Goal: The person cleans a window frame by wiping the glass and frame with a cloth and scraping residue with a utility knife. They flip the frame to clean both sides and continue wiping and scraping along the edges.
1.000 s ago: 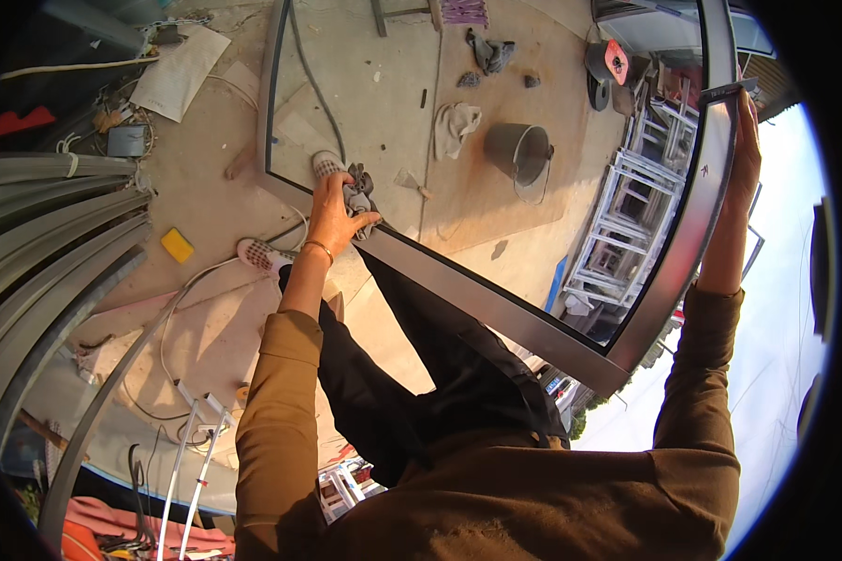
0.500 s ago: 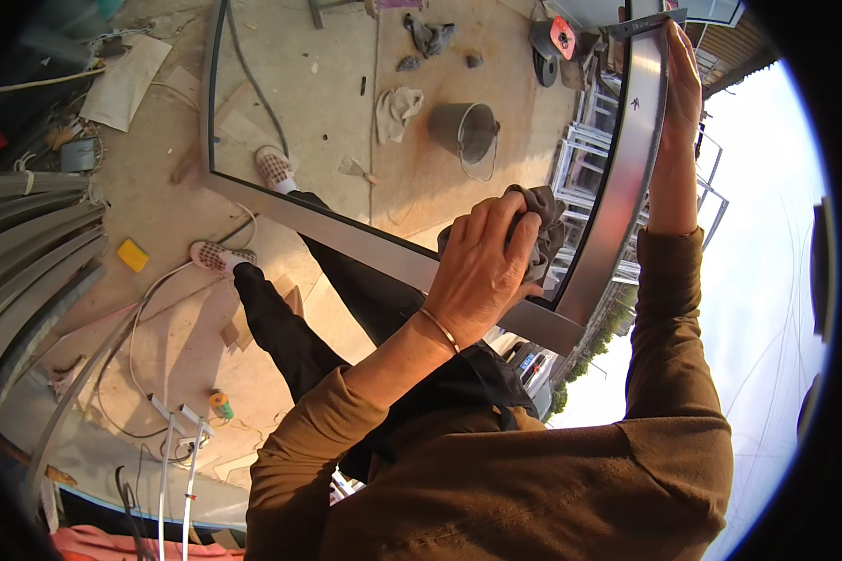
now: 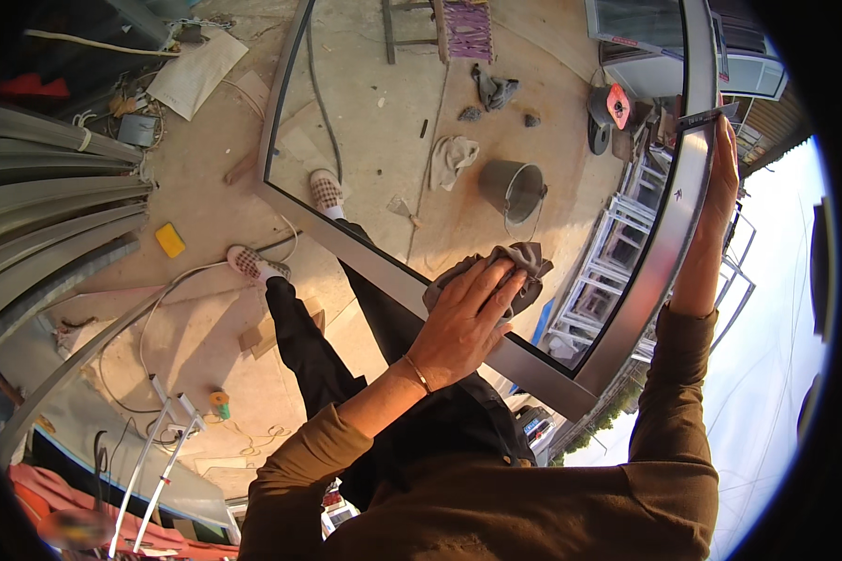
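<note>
Left fingers (image 3: 485, 292): clenched over a bunched grey-brown cloth (image 3: 526, 260), back of the hand up, knuckles bent. Cloth sticks out past the fingertips and to both sides. Cloth and fingers overlap the near rail of the big metal frame (image 3: 647, 292), close to its near right corner. Can't tell how much cloth is on the rail vs the glass (image 3: 374, 112).

Right fingers (image 3: 724, 148): along the frame's outer right edge, well right of and beyond the left fingers. Frame hides part of them, so can't tell if they grip or just steady it. Small dark flat piece (image 3: 706, 118) lies across the rail, right at their tips.

Frame spans both sets of fingers: near rail under the left, right rail beside the right. Small dark mark on the right rail, just short of the right fingers.

Through the glass, relative to the left fingers: grey bucket (image 3: 507, 192) directly beyond; pale rag (image 3: 453, 161) past that, slightly left; scraper (image 3: 404, 209) beyond and left; dark rag (image 3: 494, 91) farther out, same line. Stacked white frames (image 3: 597, 280) to the right, between the two sets of fingers. Red-faced reel (image 3: 616, 107) left of the right fingers.

Outside the frame: yellow sponge (image 3: 169, 239) on the floor (image 3: 192, 346), well left of the left fingers; grey profiles (image 3: 56, 224) farther left.
</note>
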Available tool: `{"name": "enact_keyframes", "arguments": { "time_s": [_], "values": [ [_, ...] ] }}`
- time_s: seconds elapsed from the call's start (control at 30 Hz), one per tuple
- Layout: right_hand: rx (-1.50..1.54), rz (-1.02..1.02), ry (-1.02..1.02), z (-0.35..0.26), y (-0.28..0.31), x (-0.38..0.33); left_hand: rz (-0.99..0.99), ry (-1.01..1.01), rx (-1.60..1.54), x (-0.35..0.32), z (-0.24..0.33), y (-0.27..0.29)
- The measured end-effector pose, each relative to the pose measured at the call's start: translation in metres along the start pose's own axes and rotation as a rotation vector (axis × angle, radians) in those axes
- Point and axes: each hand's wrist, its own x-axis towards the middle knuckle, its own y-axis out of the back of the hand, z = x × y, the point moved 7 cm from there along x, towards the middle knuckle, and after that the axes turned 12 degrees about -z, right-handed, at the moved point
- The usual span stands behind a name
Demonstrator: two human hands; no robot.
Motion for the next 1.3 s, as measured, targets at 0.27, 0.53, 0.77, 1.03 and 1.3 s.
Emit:
{"name": "enact_keyframes", "arguments": {
  "time_s": [0.27,0.53,0.77,1.03,1.3],
  "values": [
    [-0.16,0.114,-0.007,0.001,0.03,-0.018,0.053,0.158,0.116,0.019,-0.133,0.019],
    [-0.383,0.444,0.01,0.018,0.087,-0.042,0.49,0.543,0.152,-0.015,-0.371,0.081],
    [-0.483,0.605,-0.033,0.034,0.101,-0.062,0.516,1.169,0.311,-0.052,-0.526,0.112],
    [-0.521,0.728,-0.09,0.042,0.113,-0.072,0.269,1.432,0.536,-0.081,-0.6,0.154],
    [-0.483,0.766,-0.094,0.032,0.121,-0.08,0.343,0.953,0.467,-0.051,-0.377,0.094]
  ]
}}
